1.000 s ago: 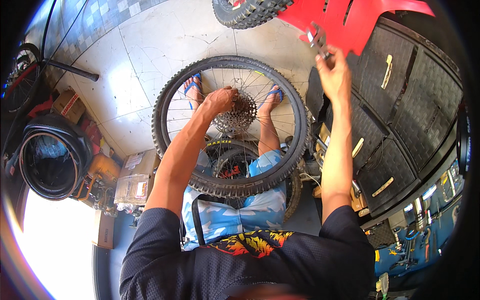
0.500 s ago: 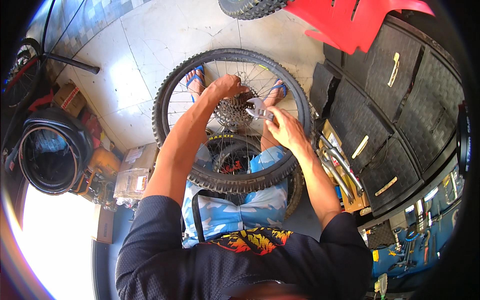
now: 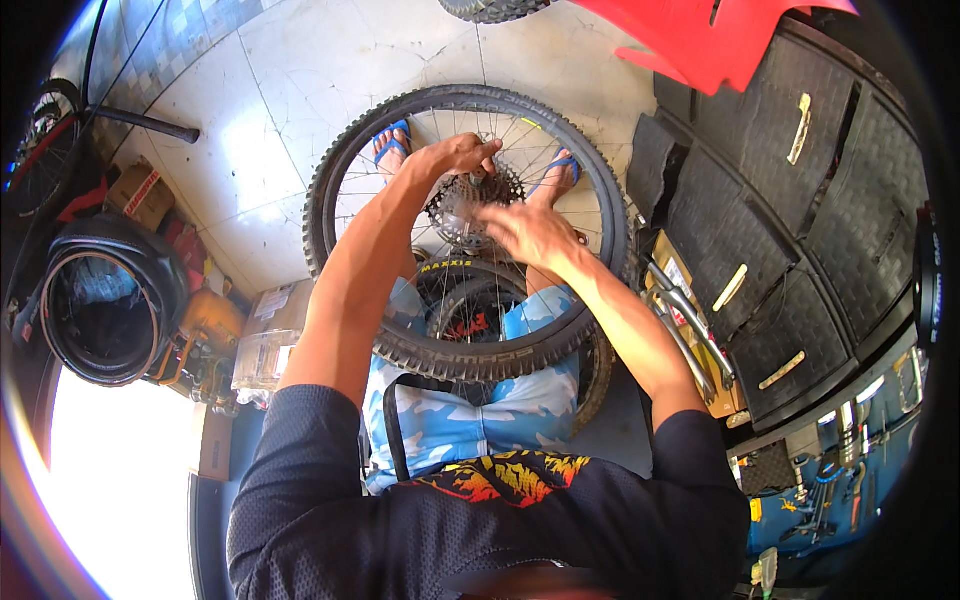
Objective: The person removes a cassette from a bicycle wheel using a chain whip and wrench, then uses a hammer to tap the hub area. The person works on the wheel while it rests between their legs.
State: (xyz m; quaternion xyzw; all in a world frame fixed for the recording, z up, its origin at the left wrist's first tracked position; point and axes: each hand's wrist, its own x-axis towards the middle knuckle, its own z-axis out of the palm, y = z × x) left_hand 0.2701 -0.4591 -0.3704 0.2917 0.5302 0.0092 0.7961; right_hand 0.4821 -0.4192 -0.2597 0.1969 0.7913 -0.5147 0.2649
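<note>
A bicycle wheel [image 3: 470, 366] with a knobby black tyre rests over my thighs and shins, its rear cassette [image 3: 450, 234] facing up at me. At the far side of the cassette is my left hand [image 3: 465, 156], its fingers curled in near the hub; what they grip, if anything, is hidden. My right hand [image 3: 535, 236] reaches across the cassette from the right, its fingers smeared by motion. A pale grey blur lies over the sprockets by those fingertips, and I cannot make out the adjustable wrench seen earlier.
Another tyre [image 3: 465, 266] lies beneath the wheel. Black woven-pattern drawers [image 3: 740, 250] stand on the right, with fork-like metal tubes [image 3: 682, 330] on cardboard before them. A red plastic chair [image 3: 700, 40] is beyond. Stacked tyres [image 3: 70, 330] and a cardboard box [image 3: 270, 330] stand left.
My right hand has swept left over the cassette, and the wrench it held no longer shows clearly. My left hand has risen slightly, and its finger points more to the right.
</note>
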